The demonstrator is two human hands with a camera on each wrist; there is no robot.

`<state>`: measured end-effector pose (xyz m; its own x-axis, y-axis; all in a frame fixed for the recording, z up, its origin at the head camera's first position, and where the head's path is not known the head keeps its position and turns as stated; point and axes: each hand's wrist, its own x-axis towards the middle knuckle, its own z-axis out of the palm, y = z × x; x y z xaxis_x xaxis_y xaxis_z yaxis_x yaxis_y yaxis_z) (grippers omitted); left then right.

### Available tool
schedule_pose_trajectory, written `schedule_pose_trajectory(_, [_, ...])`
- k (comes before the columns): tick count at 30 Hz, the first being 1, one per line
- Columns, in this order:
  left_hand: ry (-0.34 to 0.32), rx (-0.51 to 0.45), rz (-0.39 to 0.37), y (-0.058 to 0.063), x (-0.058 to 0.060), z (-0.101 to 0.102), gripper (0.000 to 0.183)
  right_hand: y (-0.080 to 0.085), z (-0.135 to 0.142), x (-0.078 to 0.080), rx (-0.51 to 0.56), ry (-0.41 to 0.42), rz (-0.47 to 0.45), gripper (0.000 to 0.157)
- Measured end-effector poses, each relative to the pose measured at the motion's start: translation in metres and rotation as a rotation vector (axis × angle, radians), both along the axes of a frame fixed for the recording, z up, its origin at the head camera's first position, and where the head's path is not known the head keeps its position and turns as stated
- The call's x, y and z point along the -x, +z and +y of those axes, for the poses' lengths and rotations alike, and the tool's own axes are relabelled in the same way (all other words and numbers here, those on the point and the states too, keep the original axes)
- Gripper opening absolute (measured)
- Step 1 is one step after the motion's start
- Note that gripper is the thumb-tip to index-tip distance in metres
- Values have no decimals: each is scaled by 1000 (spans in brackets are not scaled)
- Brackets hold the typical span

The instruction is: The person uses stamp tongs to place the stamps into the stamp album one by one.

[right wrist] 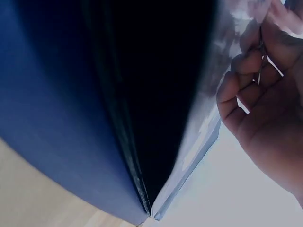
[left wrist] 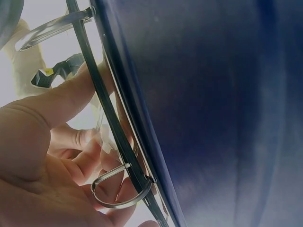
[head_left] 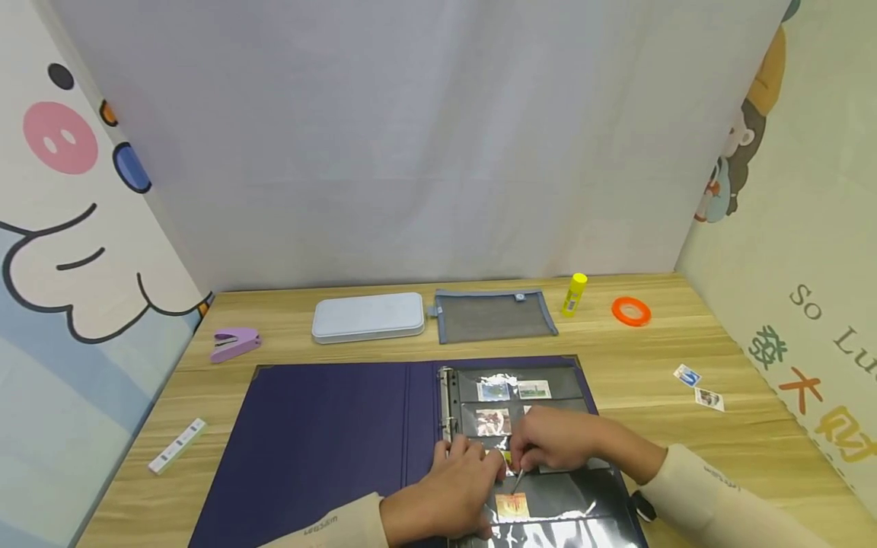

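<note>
A dark blue ring binder (head_left: 322,441) lies spread on the table, with a black page of clear pockets (head_left: 569,495) on its right side. Several stamps sit in the pockets, among them an orange one (head_left: 512,507) close below the hands. My right hand (head_left: 558,439) pinches thin metal tweezers (head_left: 518,481), whose tips point down at the page just above that stamp. My left hand (head_left: 452,491) rests on the page beside the metal rings (head_left: 447,403), fingers extended toward the right hand. In the left wrist view, a ring (left wrist: 120,201) stands in front of the fingers.
Behind the binder are a white case (head_left: 368,318), a grey mesh pouch (head_left: 496,316), a yellow glue stick (head_left: 574,295) and an orange tape roll (head_left: 631,311). Two loose stamps (head_left: 709,399) lie at the right. A purple stapler (head_left: 235,344) and a white strip (head_left: 176,447) are at the left.
</note>
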<state>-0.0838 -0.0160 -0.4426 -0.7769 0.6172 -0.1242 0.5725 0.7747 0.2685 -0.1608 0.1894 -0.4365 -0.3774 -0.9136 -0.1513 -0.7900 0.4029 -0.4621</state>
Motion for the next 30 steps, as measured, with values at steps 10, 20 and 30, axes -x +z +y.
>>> schedule_pose_trajectory(10, [-3, 3, -11, 0, 2, -2, 61, 5, 18, 9, 59, -79, -12, 8])
schedule_pose_trajectory(20, [-5, -5, -43, -1, 1, -2, 59, 20, 136, 35, 143, -496, 119, 10])
schedule_pose_trajectory(30, [-7, 10, -35, 0, 1, -2, 58, 23, 247, 35, -72, -938, 158, 21])
